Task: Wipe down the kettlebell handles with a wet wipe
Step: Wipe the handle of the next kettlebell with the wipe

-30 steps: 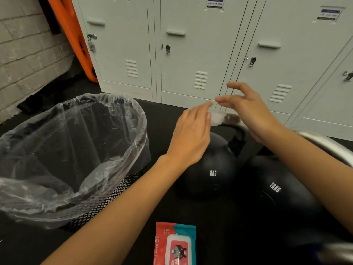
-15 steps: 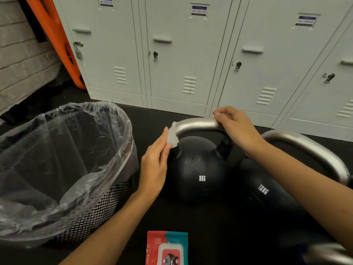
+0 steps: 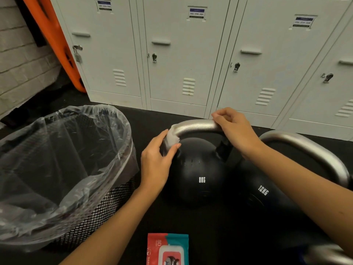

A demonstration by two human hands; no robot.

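The floor [image 3: 210, 226] is black and matte, and behind it stands a row of pale grey lockers [image 3: 177, 54]; a brick wall and an orange board are at the far left. On the floor the 8 kg kettlebell [image 3: 198, 173] sits just beside the 12 kg kettlebell [image 3: 267, 192], with a wire bin [image 3: 107, 207] lined with clear plastic to the left and a wet wipe pack [image 3: 168, 249] near the bottom edge. The left hand [image 3: 156, 165] pinches the wet wipe [image 3: 172, 138] around the left bend of the steel handle [image 3: 196, 126]. The right hand [image 3: 233, 129] has its fingers curled over the handle's right end, holding it steady. To wipe well, I think the wipe should wrap fully around the bar and slide along the whole arc.
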